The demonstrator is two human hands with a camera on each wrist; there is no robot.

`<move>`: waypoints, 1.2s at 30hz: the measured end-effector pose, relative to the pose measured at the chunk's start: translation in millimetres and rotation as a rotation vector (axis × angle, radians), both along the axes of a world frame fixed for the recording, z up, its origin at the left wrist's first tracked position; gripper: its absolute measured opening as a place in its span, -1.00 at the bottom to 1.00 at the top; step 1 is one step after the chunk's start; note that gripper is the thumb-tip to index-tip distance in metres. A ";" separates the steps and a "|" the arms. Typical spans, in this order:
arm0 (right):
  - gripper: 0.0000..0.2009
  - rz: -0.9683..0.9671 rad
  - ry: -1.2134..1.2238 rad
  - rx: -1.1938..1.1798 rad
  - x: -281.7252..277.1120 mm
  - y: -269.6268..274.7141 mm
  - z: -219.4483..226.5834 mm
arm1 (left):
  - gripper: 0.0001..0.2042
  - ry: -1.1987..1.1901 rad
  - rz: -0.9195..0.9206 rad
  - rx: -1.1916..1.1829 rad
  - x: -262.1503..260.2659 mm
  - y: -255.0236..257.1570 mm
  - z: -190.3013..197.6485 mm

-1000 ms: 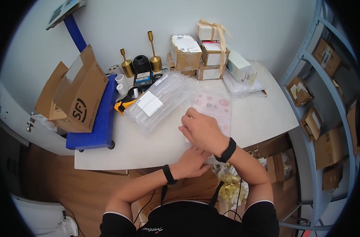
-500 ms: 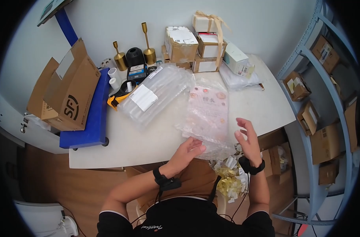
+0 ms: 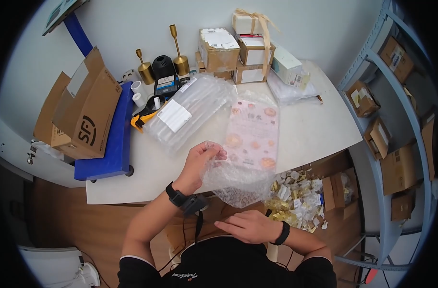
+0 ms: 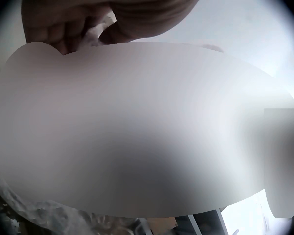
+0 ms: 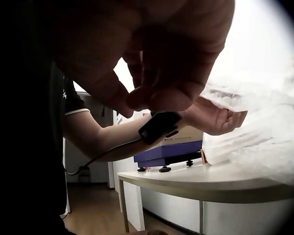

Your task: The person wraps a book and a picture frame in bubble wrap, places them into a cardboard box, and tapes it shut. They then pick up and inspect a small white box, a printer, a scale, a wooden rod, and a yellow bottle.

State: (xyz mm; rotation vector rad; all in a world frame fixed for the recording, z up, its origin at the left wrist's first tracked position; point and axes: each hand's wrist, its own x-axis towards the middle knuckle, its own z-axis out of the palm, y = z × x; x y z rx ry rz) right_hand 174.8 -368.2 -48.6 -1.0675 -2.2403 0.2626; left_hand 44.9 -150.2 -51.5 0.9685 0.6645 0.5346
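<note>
A flat pink package [image 3: 253,127] printed with round orange motifs lies on the table, its lower part in clear bubble wrap [image 3: 240,185] that hangs over the front edge. My left hand [image 3: 197,165] pinches the wrap at the package's left side. Along the top of the left wrist view, that hand's fingers [image 4: 68,27] curl around a bit of clear plastic; a blurred patch hides most of this view. My right hand [image 3: 250,226] is in front of my torso, apart from the wrap. Its fingers bend loosely toward the thumb, and nothing shows between them [image 5: 147,98].
A bundle of clear plastic tubes [image 3: 192,113] lies left of the package, near a yellow-and-black tape dispenser [image 3: 141,120]. An open carton [image 3: 87,115] stands on a blue scale [image 3: 106,161]. Stacked boxes [image 3: 219,50] line the back. Scraps [image 3: 298,199] cover the floor beside shelves [image 3: 396,96].
The left hand moved up and left and took hold of the bubble wrap, drawing it aside. The right hand came off the package, swung right, then drew back toward the torso.
</note>
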 end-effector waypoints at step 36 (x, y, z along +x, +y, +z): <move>-0.34 -0.598 -0.459 -0.152 176.1 141.6 -42.9 | -0.80 0.379 -0.401 1.959 35.7 -49.0 -26.3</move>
